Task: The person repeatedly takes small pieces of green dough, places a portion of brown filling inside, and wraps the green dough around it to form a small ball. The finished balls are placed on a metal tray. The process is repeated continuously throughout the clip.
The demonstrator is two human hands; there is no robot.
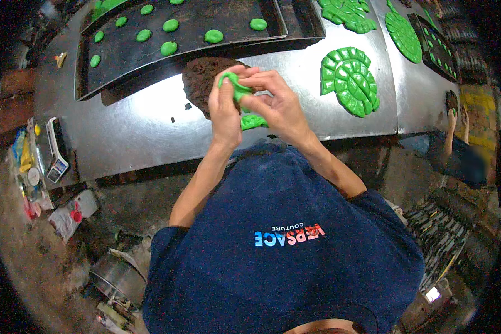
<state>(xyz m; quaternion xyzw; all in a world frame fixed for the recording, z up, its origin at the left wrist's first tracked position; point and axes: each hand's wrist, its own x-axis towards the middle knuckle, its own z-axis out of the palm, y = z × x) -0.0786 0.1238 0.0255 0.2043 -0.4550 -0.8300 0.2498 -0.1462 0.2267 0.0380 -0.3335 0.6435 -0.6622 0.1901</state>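
Between my hands is a piece of green dough (237, 87), bent into a curved, cupped shape. My left hand (224, 104) holds it from the left, with the thumb against its edge. From the right, the thumb and fingers of my right hand (275, 98) pinch it. A mound of dark brown crumbly filling (202, 79) lies behind my hands on the metal table (150, 137). Below my hands is another flat green dough piece (252, 122), partly hidden by them. Any filling inside the held dough is out of sight.
A black baking tray (121, 75) with several green dough rounds (213, 36) stands at the back left. Green dough sheets cut into segments (350, 81) lie to the right. A digital scale (57, 163) sits at the left end. Another person (459, 146) works at far right.
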